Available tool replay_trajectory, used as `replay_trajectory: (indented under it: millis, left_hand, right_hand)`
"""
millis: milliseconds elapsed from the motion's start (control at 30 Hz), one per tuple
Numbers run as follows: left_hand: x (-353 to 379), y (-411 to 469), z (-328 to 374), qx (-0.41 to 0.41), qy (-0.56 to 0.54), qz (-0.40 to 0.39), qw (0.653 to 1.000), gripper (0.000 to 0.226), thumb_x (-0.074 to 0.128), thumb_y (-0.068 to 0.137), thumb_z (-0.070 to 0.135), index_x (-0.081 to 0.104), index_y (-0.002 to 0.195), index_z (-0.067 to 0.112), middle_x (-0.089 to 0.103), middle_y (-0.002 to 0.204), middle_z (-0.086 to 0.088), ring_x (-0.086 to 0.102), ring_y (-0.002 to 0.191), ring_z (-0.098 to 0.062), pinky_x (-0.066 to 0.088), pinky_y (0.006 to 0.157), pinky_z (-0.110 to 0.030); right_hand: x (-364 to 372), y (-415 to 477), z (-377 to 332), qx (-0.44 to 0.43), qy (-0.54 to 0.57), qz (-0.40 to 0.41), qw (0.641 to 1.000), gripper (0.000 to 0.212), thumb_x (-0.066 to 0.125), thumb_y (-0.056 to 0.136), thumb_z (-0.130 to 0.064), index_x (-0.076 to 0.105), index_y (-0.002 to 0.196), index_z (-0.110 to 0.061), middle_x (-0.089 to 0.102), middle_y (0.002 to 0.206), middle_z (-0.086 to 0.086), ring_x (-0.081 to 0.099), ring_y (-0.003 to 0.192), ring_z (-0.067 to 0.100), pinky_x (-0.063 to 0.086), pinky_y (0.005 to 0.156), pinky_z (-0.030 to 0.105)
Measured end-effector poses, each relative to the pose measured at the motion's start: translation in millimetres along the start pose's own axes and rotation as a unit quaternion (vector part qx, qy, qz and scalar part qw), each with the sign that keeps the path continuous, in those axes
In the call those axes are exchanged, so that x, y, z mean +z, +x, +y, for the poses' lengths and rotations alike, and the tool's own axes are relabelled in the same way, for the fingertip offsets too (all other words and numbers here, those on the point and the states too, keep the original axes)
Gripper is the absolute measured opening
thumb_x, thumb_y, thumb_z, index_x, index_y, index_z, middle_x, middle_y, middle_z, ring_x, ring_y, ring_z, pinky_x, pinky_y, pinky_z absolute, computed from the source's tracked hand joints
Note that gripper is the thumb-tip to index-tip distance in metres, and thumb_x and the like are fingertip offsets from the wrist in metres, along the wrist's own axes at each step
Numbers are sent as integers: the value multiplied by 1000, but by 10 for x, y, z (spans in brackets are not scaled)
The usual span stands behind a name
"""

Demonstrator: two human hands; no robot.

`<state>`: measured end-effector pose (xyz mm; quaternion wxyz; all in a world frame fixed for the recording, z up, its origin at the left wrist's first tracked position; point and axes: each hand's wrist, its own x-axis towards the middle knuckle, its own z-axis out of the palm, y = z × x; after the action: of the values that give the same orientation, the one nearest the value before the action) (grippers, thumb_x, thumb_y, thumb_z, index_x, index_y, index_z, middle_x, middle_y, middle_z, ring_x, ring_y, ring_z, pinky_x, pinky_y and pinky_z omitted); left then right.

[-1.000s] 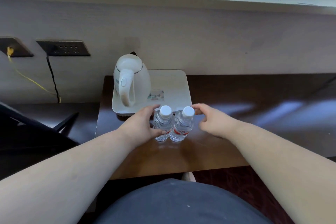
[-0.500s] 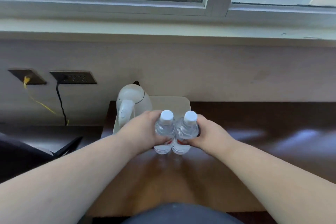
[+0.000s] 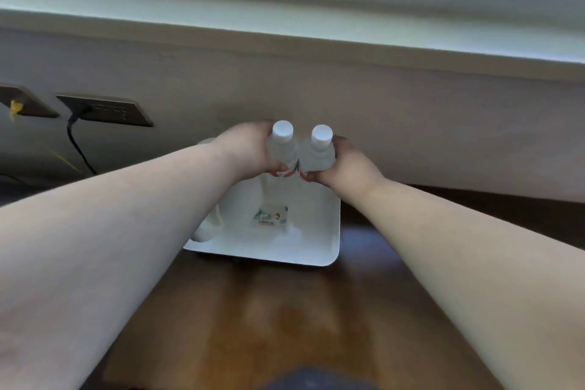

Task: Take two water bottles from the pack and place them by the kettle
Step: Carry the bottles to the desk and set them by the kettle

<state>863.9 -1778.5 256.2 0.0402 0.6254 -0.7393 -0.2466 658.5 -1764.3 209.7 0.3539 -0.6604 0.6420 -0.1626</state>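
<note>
Two small clear water bottles with white caps are held side by side in the air above the white tray (image 3: pixel 316 250). My left hand (image 3: pixel 250 149) is shut on the left bottle (image 3: pixel 282 146). My right hand (image 3: pixel 345 165) is shut on the right bottle (image 3: pixel 319 149). The bottles touch each other and stand upright. The white kettle (image 3: pixel 209 225) stands on the tray's left part, mostly hidden behind my left forearm; only its handle and lower body show.
The tray rests on a brown wooden table (image 3: pixel 285 310) against a pale wall. A small printed card (image 3: pixel 270 216) lies on the tray. Wall sockets (image 3: pixel 104 109) with a black cable (image 3: pixel 79 152) sit to the left. A window sill (image 3: pixel 285 28) runs above.
Both hands closed on the bottles, lifted them off the table and carried them forward over the tray. The camera has tilted and moved closer.
</note>
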Motion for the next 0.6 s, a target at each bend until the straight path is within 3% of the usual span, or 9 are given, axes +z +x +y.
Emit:
replay_trajectory:
  millis: [67, 200, 300, 367, 500, 600]
  left_hand:
    - [50, 74, -35, -11, 9, -1, 1000, 43, 83, 71, 39, 62, 107, 30, 70, 95, 6, 64, 87, -24, 46, 68, -32]
    - [113, 196, -50, -21, 54, -25, 998, 29, 74, 71, 42, 60, 94, 31, 68, 86, 7, 64, 76, -22, 44, 57, -29]
    - [144, 262, -97, -31, 42, -25, 998, 39, 80, 72, 41, 60, 103, 28, 67, 92, 5, 64, 83, -26, 44, 64, -31]
    - [123, 278, -108, -35, 9, -4, 999, 51, 88, 70, 35, 59, 110, 22, 64, 96, 3, 61, 86, -26, 42, 69, -31]
    - [101, 309, -94, -39, 7, -3, 999, 43, 88, 68, 29, 61, 99, 18, 69, 91, -4, 68, 83, -31, 44, 64, -31]
    - [121, 314, -70, -49, 31, -9, 998, 42, 82, 72, 34, 62, 105, 16, 72, 100, -8, 69, 90, -34, 51, 73, -34]
  right_hand:
    - [93, 123, 70, 12, 10, -10, 1000, 54, 77, 61, -50, 63, 110, -31, 75, 94, -8, 72, 86, 20, 60, 75, 37]
    - [227, 238, 173, 23, 32, -9, 999, 64, 72, 59, -60, 55, 113, -29, 72, 99, -8, 70, 90, 24, 58, 76, 40]
    - [265, 259, 204, 39, 65, 23, 997, 67, 72, 55, -65, 36, 105, -37, 60, 85, -17, 63, 84, 22, 52, 73, 37]
    - [280, 263, 191, 40, 78, 30, 996, 67, 73, 56, -64, 33, 103, -39, 55, 82, -18, 60, 83, 22, 50, 72, 35]
    - [330, 226, 152, 39, 102, 35, 993, 61, 68, 58, -64, 27, 100, -48, 55, 83, -19, 59, 83, 22, 45, 71, 33]
    - [361, 225, 141, 33, 131, 55, 989, 58, 76, 65, -54, 36, 107, -43, 62, 102, -9, 65, 97, 26, 49, 77, 35]
